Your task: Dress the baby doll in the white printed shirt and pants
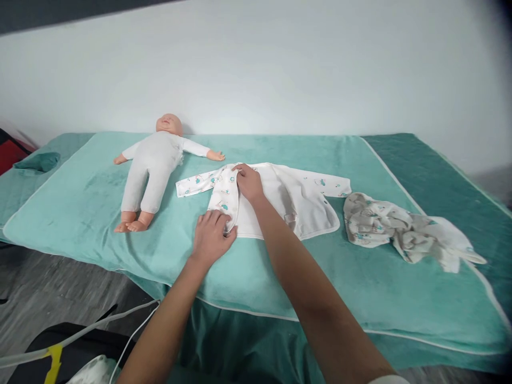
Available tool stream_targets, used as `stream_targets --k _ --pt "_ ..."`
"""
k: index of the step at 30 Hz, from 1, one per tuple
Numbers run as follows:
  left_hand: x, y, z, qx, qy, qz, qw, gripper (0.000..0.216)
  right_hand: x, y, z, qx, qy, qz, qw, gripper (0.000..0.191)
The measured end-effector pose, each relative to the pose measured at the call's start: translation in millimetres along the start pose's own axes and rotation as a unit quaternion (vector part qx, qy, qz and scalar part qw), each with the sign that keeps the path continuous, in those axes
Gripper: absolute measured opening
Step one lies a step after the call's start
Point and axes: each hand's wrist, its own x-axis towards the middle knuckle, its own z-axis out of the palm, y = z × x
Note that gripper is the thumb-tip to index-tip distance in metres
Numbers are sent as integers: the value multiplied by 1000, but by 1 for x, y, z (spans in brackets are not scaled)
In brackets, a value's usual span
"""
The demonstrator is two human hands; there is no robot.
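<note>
A white baby shirt with a small teal and orange print lies spread on the green cover, sleeves out to both sides. Its left front panel shows the print, while the right one is folded open with its plain white inside up. My right hand pinches the panel's edge near the neckline. At the lower hem of the same panel, my left hand has its fingers bent over the cloth, with the thumb at the corner. My right forearm hides part of the shirt's middle.
A baby doll in a white body lies on its back at the left. Crumpled printed baby clothing lies at the right. The green padded cover reaches to a white wall. A pale cable runs at lower left.
</note>
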Motion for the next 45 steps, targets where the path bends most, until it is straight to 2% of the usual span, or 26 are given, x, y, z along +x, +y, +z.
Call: stream_targets --k 3,5,8,10,12,14,16,20,23,26,29,33,38,42,45 --pt "-3 -2 3 -26 23 -31 999 14 0 -1 0 0 0 6 1000 29" --pt "-5 -5 4 -95 57 -94 989 18 1 -1 1 4 -6 7 1000 24" --pt "-8 -12 7 -222 128 -234 938 21 3 1 3 41 -30 19 999 21" --pt "-8 -16 8 -276 183 -304 893 25 4 3 4 77 -43 15 996 28" --pt "-6 -19 10 -295 243 -345 857 25 4 5 5 96 -47 -10 994 41" --pt "-5 -20 11 -292 284 -357 841 20 4 8 6 90 -47 -35 994 50" --pt "-4 -20 11 -265 301 -338 851 19 4 10 8 66 -52 -51 995 53" --pt "-3 -15 6 -163 286 -269 905 25 0 9 9 -34 -63 -130 989 50" --pt "-3 -11 4 -112 249 -196 942 21 -6 3 8 -127 -76 -197 969 47" --pt "-4 -8 6 -109 188 -109 970 24 -10 -4 8 -200 -96 -213 952 49" --pt "-6 -7 8 -116 149 -79 979 26 -9 -9 10 -221 -85 -201 950 52" --pt "-6 -6 9 -87 134 -80 984 26 -4 -11 13 -178 -64 -184 964 44" --pt "-3 -7 9 -64 110 -77 989 26 -5 -9 16 -164 -93 -250 950 46" --pt "-2 -9 10 -65 105 -81 989 26 -5 -8 18 -215 -144 -239 936 42" --pt "-2 -8 9 -67 111 -81 988 26 -5 -8 19 -249 -163 -235 925 50"
